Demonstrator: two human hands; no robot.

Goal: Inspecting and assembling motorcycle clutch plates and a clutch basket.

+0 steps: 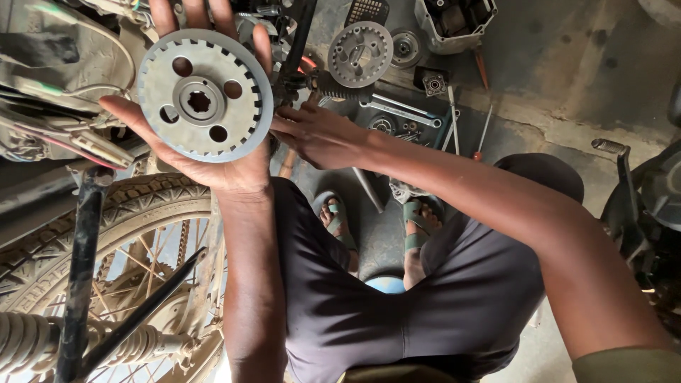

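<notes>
Support the clutch hub [204,96] flat on the open palm of the left hand [213,152], fingers spread behind it, face level for inspection. The hub is a grey metal disc with a toothed rim, four round holes and a splined centre bore. The right hand [319,135] reaches toward the motorcycle [64,92]; its grip cannot be determined.

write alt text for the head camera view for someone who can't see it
A person's left hand holds up a round grey toothed metal disc with a splined centre hole, flat on the open palm. The right hand reaches toward the motorcycle beside it. Below lie a spoked rear wheel, sandalled feet, and parts and wrenches on the concrete floor.
</notes>
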